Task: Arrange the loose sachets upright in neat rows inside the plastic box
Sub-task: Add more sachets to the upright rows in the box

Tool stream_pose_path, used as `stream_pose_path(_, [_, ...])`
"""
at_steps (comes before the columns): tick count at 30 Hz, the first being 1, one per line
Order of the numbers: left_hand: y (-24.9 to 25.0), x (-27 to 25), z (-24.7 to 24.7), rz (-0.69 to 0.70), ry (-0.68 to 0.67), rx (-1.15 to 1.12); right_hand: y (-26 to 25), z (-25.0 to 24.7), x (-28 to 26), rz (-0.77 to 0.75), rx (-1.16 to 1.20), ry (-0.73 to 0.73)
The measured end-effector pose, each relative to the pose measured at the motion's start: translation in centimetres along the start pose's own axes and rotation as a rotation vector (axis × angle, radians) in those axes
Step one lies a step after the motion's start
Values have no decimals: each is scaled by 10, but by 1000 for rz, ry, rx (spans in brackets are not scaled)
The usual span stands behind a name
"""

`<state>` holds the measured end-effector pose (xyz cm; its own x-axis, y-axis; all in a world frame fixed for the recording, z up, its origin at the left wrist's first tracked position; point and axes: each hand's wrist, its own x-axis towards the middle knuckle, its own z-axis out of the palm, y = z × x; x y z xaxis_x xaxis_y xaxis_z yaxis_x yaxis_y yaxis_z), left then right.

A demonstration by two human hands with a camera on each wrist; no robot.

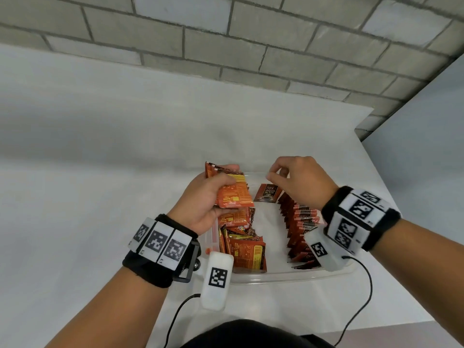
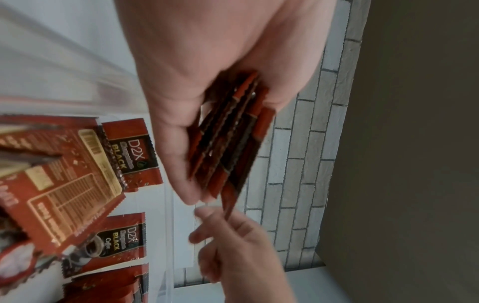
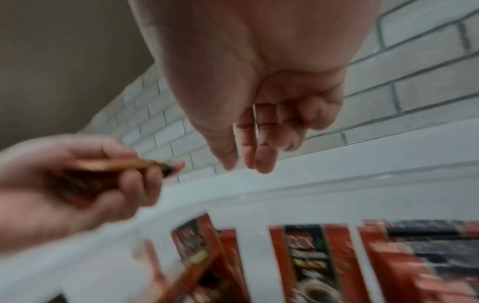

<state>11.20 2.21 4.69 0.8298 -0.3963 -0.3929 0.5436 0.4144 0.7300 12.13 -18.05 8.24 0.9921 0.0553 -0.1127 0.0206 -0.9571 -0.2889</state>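
Observation:
My left hand (image 1: 227, 175) grips a stack of red-orange sachets (image 1: 232, 190) over the far left corner of the clear plastic box (image 1: 276, 278); the left wrist view shows the stack (image 2: 228, 139) edge-on between thumb and fingers. My right hand (image 1: 276, 173) hovers to the right of the stack over the box's far end. Its fingers are loosely bent and hold nothing (image 3: 243, 164). A row of upright sachets (image 1: 298, 229) runs along the box's right side. Loose sachets (image 1: 243, 244) are heaped on the left, and one sachet (image 1: 267, 193) stands at the far end.
The box sits on a white table (image 1: 100, 172) against a grey brick wall (image 1: 226, 46). The table's right edge (image 1: 391, 192) runs close beside the box. Cables (image 1: 361, 297) hang from my wrist bands over the near edge.

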Motion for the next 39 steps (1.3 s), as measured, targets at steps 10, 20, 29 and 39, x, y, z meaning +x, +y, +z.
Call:
stream_pose_path(10, [-4,-3,33,25,-152,178,-6,-16,-38,-4,691,-81])
stream_pose_path(20, [-12,-3,45,17,-150,99,13,-7,-65,-166,455,178])
stream_pose_path(29, [-14,1,47,37,-175,229,21,-21,-59,-116,396,220])
stream_pose_path(39, [-8,3,37,72,-176,224,8,-34,-32,-94,371,-127])
